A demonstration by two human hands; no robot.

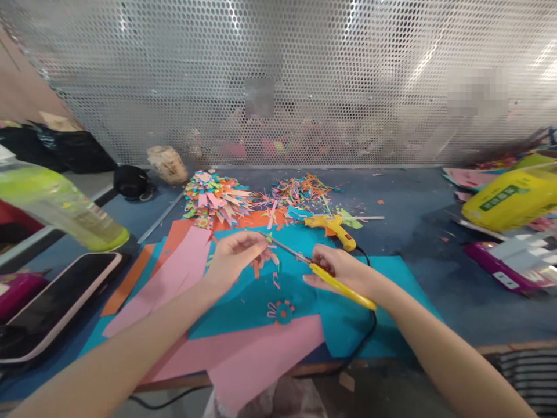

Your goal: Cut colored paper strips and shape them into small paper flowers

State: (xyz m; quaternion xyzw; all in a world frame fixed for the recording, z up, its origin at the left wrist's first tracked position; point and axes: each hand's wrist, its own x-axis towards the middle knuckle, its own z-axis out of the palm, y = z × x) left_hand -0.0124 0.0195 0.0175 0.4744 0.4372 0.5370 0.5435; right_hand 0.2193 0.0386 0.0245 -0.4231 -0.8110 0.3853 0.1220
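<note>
My right hand (pixel 339 267) is closed around a pair of scissors (pixel 342 286) with yellow handles, their grey blades pointing left. At the blade tips, my left hand (pixel 237 252) pinches a small strip of coloured paper (pixel 274 257). Whether the blades are touching the strip I cannot tell. Below both hands lies a blue paper sheet (pixel 256 307). On it rest a small round paper flower (pixel 284 312) with an orange-and-pink edge and a few curled paper scraps (pixel 275 280).
Behind my hands are a yellow glue gun (pixel 333 225) with a black cord, a layered paper-strip piece (pixel 213 194) and a heap of clippings (pixel 304 188). Pink sheets (pixel 174 278), a phone (pixel 65 302) and a green bottle (pixel 65 203) lie left; a yellow pack (pixel 513 197) is right.
</note>
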